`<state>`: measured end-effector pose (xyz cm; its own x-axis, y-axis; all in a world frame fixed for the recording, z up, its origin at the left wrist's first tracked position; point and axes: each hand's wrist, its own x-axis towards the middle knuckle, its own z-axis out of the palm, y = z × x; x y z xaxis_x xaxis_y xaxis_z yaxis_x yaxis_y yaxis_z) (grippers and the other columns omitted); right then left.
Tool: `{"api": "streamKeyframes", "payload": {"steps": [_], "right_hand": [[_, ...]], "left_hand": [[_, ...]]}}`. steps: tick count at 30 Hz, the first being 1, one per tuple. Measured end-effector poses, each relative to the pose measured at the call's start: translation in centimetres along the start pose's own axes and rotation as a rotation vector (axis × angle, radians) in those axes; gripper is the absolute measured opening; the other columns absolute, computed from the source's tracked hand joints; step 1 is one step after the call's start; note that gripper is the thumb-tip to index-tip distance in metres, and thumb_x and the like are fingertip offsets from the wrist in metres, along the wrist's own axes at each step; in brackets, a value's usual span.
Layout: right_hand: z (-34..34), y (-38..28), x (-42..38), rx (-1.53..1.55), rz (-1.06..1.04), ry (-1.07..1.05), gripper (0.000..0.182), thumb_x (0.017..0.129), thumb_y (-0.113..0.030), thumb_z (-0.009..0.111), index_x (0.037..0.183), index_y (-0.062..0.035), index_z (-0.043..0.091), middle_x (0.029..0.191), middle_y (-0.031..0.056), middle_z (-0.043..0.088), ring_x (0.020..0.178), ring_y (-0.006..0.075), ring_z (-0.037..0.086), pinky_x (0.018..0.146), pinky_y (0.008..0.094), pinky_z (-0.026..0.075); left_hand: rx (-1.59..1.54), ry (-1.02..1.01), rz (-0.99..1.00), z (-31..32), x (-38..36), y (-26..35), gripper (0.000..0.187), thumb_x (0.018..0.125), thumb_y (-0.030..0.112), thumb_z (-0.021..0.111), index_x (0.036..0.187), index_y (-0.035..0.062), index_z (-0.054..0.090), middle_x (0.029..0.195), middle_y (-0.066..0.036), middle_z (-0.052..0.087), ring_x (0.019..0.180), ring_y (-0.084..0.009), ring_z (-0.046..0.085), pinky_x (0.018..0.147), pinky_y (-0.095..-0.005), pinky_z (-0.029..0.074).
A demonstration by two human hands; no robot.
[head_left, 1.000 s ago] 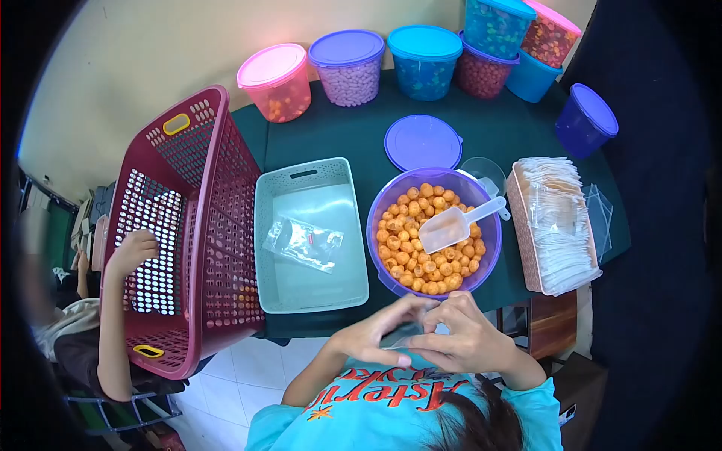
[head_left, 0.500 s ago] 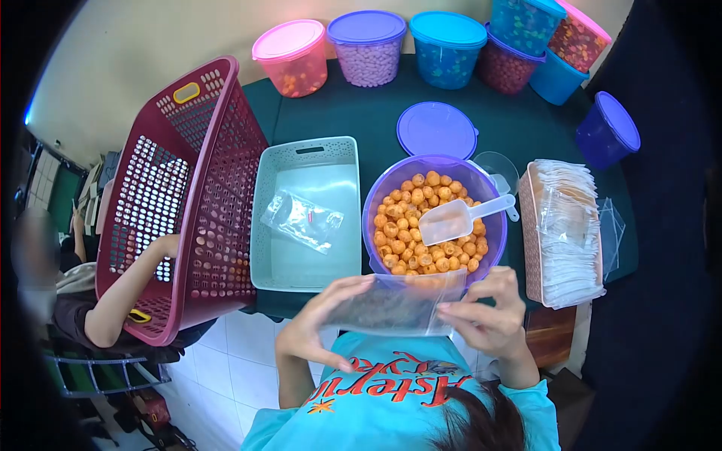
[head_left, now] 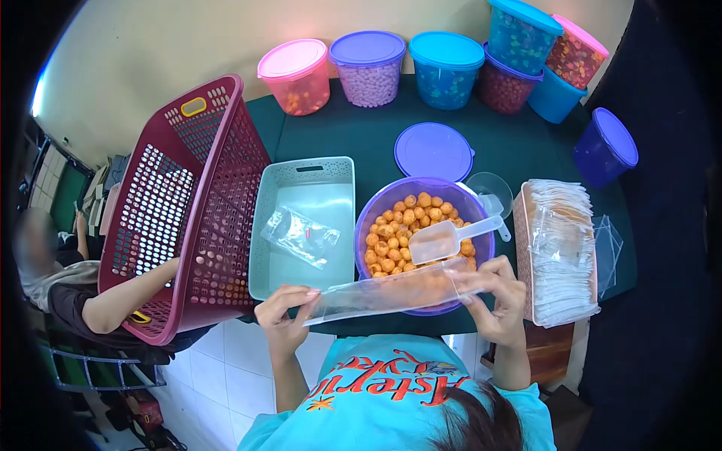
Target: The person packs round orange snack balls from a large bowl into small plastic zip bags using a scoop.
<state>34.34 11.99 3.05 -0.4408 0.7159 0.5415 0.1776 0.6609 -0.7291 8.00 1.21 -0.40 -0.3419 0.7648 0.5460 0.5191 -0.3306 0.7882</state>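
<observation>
A clear plastic bag [head_left: 368,298] is stretched sideways between my hands, in front of and partly over the near rim of a purple tub [head_left: 485,197]. My left hand [head_left: 287,316] pinches the bag's left end. At the right end, the fingers of my right hand [head_left: 492,297] are closed on the bag. Round orange snack balls [head_left: 391,234] fill the tub. On top of them lies a clear plastic scoop [head_left: 436,242], its handle reaching over the right rim. The bag looks flat, with nothing visible inside.
Left stands a mint basket [head_left: 342,225] with a clear bag [head_left: 301,237] in it, beside a tall maroon basket [head_left: 226,150] holding another person's arm [head_left: 135,297]. Right is a pink basket [head_left: 526,255] of packets. A purple lid [head_left: 434,152] and lidded tubs [head_left: 368,71] lie behind.
My hands have moved apart, the left one further left and down, pulling the bag longer and flatter. The view has tilted up slightly, so the table things appear lower.
</observation>
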Motion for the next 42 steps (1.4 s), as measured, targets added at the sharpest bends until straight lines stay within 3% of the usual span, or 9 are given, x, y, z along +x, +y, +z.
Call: {"api": "streamKeyframes", "payload": {"steps": [5, 9, 12, 16, 23, 25, 27, 33, 42], "right_hand": [[-0.4, 0.8, -0.3, 0.046, -0.072, -0.001, 0.015, 0.062, -0.004, 0.064, 0.076, -0.0064, 0.060, 0.076, 0.0052, 0.063, 0.066, 0.0186, 0.046, 0.063, 0.0296, 0.035], [-1.0, 0.5, 0.5, 0.141, -0.060, -0.073, 0.020, 0.056, -0.002, 0.063, 0.076, -0.0063, 0.061, 0.077, 0.0053, 0.063, 0.066, 0.0193, 0.046, 0.063, 0.0301, 0.035], [-0.6, -0.3, 1.1, 0.048, -0.211, -0.316, 0.018, 0.056, -0.002, 0.063, 0.071, -0.0096, 0.058, 0.102, -0.0002, 0.061, 0.071, 0.0139, 0.047, 0.063, 0.0259, 0.034], [1.4, -1.2, 2.0, -0.018, -0.401, -0.422, 0.014, 0.060, -0.007, 0.061, 0.073, -0.0109, 0.055, 0.109, -0.0009, 0.058, 0.073, 0.0126, 0.047, 0.063, 0.0266, 0.034], [1.6, -0.4, 2.8, -0.100, -0.484, -0.444, 0.022, 0.062, -0.010, 0.063, 0.082, -0.0095, 0.055, 0.113, 0.0018, 0.054, 0.077, 0.0145, 0.048, 0.065, 0.0286, 0.035], [0.8, 0.7, 4.9, 0.126, -0.385, -0.247, 0.037, 0.065, -0.016, 0.065, 0.098, -0.0063, 0.052, 0.115, 0.0067, 0.049, 0.085, 0.0194, 0.049, 0.073, 0.0343, 0.036], [-1.0, 1.7, 5.5, -0.348, -0.088, -0.243, 0.054, 0.066, -0.026, 0.067, 0.110, -0.0036, 0.046, 0.113, 0.0115, 0.045, 0.094, 0.0244, 0.047, 0.085, 0.0419, 0.030], [-0.6, 6.7, 5.0, -0.651, 0.026, -0.619, 0.059, 0.065, -0.032, 0.067, 0.112, -0.0029, 0.047, 0.098, 0.0082, 0.051, 0.096, 0.0219, 0.046, 0.093, 0.0463, 0.020], [-4.4, 2.6, 7.6, -0.900, 0.033, -0.673, 0.051, 0.060, -0.025, 0.070, 0.103, -0.0020, 0.053, 0.084, 0.0088, 0.056, 0.086, 0.0216, 0.051, 0.088, 0.0407, 0.028]], "left_hand": [[0.031, 0.044, 0.073, -0.1, 0.9, 0.1, 0.020, 0.059, -0.014, 0.061, 0.074, -0.0009, 0.061, 0.071, -0.011, 0.062, 0.065, -0.0183, 0.059, 0.058, -0.0254, 0.045], [-0.231, -0.503, -0.017, -3.2, 1.8, -0.4, 0.029, 0.058, -0.001, 0.068, 0.086, -0.0005, 0.063, 0.075, -0.013, 0.061, 0.073, -0.0212, 0.060, 0.070, -0.0308, 0.045], [-0.518, -0.532, -0.175, -4.2, 3.0, -0.1, 0.085, 0.046, 0.041, 0.079, 0.109, -0.0067, 0.049, 0.112, -0.020, 0.048, 0.102, -0.0274, 0.049, 0.087, -0.0385, 0.038], [-0.159, -0.859, 0.010, 1.0, 6.7, 4.7, 0.112, 0.041, 0.043, 0.081, 0.127, -0.0041, 0.025, 0.122, -0.019, 0.037, 0.111, -0.0310, 0.041, 0.091, -0.0390, 0.035], [-0.254, -0.777, -0.090, 3.2, 4.4, 2.7, 0.092, 0.047, 0.029, 0.079, 0.121, -0.0043, 0.035, 0.112, -0.018, 0.047, 0.099, -0.0279, 0.051, 0.084, -0.0336, 0.040], [-0.238, -0.700, -0.147, 3.1, 4.0, 2.3, 0.086, 0.046, 0.026, 0.079, 0.117, -0.0037, 0.041, 0.105, -0.016, 0.052, 0.094, -0.0260, 0.054, 0.082, -0.0327, 0.042], [-0.248, -0.543, -0.124, 2.6, 3.3, 0.7, 0.084, 0.044, 0.024, 0.079, 0.116, -0.0029, 0.043, 0.103, -0.016, 0.053, 0.094, -0.0247, 0.054, 0.082, -0.0327, 0.042], [-0.061, -0.505, -0.127, 1.6, 3.0, -0.7, 0.082, 0.042, 0.021, 0.078, 0.114, 0.0001, 0.046, 0.102, -0.015, 0.052, 0.096, -0.0243, 0.052, 0.084, -0.0342, 0.040], [-0.080, -0.572, -0.210, 2.4, 3.0, -1.1, 0.082, 0.043, 0.022, 0.079, 0.115, 0.0015, 0.045, 0.104, -0.014, 0.050, 0.099, -0.0249, 0.050, 0.086, -0.0352, 0.039]]}}
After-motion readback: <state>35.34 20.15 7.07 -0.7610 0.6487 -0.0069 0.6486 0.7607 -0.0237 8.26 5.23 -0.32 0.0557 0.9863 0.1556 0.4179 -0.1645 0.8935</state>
